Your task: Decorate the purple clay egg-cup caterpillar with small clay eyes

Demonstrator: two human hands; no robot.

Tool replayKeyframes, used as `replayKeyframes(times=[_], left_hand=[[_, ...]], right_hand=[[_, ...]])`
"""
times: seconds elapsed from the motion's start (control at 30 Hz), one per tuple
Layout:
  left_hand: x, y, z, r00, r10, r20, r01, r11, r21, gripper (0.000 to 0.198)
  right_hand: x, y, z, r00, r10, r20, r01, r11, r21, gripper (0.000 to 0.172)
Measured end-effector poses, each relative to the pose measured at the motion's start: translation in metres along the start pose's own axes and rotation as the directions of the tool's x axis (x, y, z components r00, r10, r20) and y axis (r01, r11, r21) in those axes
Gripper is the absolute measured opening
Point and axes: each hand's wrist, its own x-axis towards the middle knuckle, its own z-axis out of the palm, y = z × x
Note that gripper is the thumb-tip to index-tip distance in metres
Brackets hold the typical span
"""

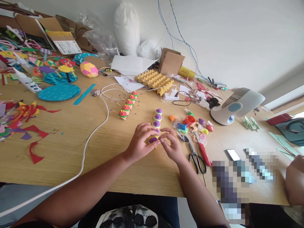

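Note:
A strip of yellow egg-carton cups topped with purple clay lies on the wooden table in front of me. My left hand curls over its near end, fingers bent and pressed on the nearest purple-topped cup. My right hand pinches at the same cup from the right, fingertips together. A second strip with red, green and pink clay tops lies farther back to the left.
Black-handled scissors, a red cutter and small bags of coloured clay lie right of my hands. A white cable crosses the table. A desk fan, a yellow egg tray, cardboard boxes and felt scraps surround. Another person's hand shows at the right edge.

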Motion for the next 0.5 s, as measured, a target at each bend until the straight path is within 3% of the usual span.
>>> replayKeyframes(times=[0.17, 0.5], left_hand=[[-0.0014, -0.0028, 0.0010, 1.000, 0.025, 0.002, -0.025, 0.999, 0.024, 0.011], [-0.0026, -0.0058, 0.0016, 1.000, 0.014, -0.027, -0.015, 1.000, -0.004, 0.005]], right_hand=[[0.0008, 0.0014, 0.0011, 0.998, -0.036, 0.059, 0.035, 0.999, 0.010, 0.019], [0.0003, 0.0027, -0.0011, 0.995, 0.023, 0.100, -0.035, 0.993, 0.114, 0.024]])
